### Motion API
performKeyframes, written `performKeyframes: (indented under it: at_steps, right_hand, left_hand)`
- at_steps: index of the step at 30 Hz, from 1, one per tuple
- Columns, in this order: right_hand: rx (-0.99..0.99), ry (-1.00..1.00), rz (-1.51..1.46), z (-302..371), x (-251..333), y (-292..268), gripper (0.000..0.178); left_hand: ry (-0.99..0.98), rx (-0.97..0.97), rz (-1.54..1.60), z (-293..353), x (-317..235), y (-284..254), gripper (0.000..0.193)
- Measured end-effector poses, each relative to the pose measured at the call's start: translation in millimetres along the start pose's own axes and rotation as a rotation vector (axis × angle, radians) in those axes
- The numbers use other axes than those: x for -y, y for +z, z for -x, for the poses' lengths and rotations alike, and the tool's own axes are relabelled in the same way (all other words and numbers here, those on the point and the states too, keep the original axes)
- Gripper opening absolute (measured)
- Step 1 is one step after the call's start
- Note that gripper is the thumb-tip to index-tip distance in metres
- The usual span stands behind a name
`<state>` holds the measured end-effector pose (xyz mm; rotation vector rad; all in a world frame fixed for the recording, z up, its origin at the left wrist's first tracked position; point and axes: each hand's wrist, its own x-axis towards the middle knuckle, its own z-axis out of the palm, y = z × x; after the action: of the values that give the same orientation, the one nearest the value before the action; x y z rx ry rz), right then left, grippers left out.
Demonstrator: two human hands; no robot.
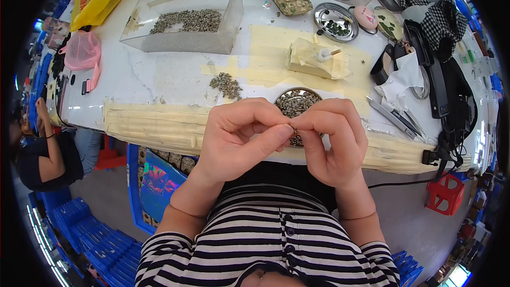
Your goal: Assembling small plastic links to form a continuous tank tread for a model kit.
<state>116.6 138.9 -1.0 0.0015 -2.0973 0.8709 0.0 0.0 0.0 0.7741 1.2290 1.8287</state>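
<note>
Over a white worktable (175,77), pinched thumb-to-forefinger between meeting left hand (234,138) and right hand (337,141): a barely visible tiny part (294,130), long axis unreadable. Just beyond, partly hidden by the right hand: a round dish (298,89) of small metallic-looking pieces (291,104).

So right past the pinched fingertips (286,129) a round dish (297,88) of bits (289,103) was hogging the low route, and a taped block (304,60) stood farther out. Best lane was ahead-left of the grip: between the small pile (226,85) and that block, then on past the clear box (183,44). Right of the grip had decent room too, until you hit the metal tools (394,117) and crumpled tissue (402,77).
</note>
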Motion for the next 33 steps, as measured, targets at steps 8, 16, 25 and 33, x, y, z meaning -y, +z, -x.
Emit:
performKeyframes:
  at_steps: [8,16,25,33]
  right_hand:
    - [0.018,-0.006,-0.028,-1,1,-1,0.021]
    - [0.003,0.008,0.009,0,1,1,0.021]
    - [-0.042,-0.02,0.07,3,-2,5,0.02]
    - [-0.046,-0.024,0.08,3,0,6,0.019]
  left_hand:
    - [-0.053,0.097,0.206,-3,5,-10,0.009]
    - [-0.094,0.06,0.197,-2,4,-9,0.011]
    - [-0.031,0.01,0.121,1,5,-4,0.013]
    - [0.127,-0.071,-0.096,1,4,0,0.016]
